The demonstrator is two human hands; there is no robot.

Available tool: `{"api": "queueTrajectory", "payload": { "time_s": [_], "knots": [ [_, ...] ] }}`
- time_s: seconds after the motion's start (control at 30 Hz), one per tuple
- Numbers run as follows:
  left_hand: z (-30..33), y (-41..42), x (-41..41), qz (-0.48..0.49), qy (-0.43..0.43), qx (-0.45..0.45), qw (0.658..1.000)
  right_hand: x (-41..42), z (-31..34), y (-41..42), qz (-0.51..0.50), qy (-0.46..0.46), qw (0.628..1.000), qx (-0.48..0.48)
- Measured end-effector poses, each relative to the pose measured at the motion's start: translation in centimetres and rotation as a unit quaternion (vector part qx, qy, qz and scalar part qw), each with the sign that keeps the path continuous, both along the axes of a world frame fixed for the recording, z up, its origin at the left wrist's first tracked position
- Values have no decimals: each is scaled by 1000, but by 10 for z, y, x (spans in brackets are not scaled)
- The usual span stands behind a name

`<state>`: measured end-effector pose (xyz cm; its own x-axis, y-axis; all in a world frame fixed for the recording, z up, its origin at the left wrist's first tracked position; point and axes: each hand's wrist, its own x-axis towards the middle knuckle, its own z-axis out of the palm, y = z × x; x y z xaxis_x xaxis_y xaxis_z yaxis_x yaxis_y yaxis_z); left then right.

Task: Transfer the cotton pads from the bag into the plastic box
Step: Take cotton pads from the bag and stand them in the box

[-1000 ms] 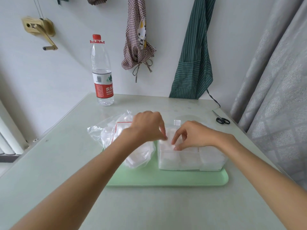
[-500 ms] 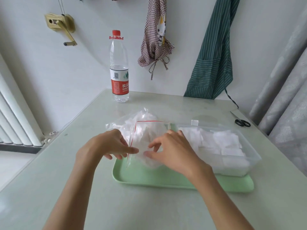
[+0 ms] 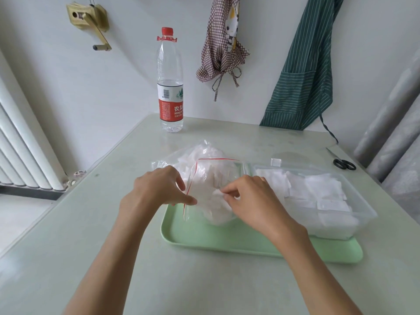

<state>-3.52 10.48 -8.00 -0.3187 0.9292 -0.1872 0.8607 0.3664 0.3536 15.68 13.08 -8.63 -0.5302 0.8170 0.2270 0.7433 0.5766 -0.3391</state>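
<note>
Nearest the viewer, on the green tray (image 3: 227,244), the bag (image 3: 211,178) mouth is held open by the left hand (image 3: 156,192) while a cotton pad (image 3: 218,193) is pinched by right hand (image 3: 252,201) fingers; beyond, the plastic box (image 3: 354,214) is kept adjacent, presumably for short transfers.

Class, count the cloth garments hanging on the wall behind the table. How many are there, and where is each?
2. A brown checked apron hangs above the table's middle, right of the water bottle. A green striped apron hangs further right, its hem reaching the table. Others may hang above the frame.
</note>
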Motion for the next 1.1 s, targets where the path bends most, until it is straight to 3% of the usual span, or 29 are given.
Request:
{"api": "queueTrajectory", "payload": {
  "time_s": [0.13,0.2,0.27,0.37,0.47,0.6,0.8,1.0,1.1],
  "knots": [
    [20,-9,4,26,34,79,996,9,9,4,-55,157,986,-27],
    [33,-13,12,26,-43,165,985,15,18,7,-44,279,952,-115],
    [44,-14,21,5,-194,225,955,21,28,7,-20,388,890,-240],
    [53,-20,31,-57,-366,165,914,29,34,9,-5,446,829,-337],
    [52,-18,34,-87,-396,152,901,34,38,9,3,464,809,-360],
    [47,-12,50,-41,-417,213,883,42,44,9,1,459,828,-323],
    [41,9,83,-64,-371,232,897,73,41,11,-42,385,903,-185],
    [31,37,112,-95,-226,196,949,99,30,30,-89,330,929,-142],
    [31,41,119,-107,-121,162,974,106,20,34,-102,279,938,-179]
  ]
}}
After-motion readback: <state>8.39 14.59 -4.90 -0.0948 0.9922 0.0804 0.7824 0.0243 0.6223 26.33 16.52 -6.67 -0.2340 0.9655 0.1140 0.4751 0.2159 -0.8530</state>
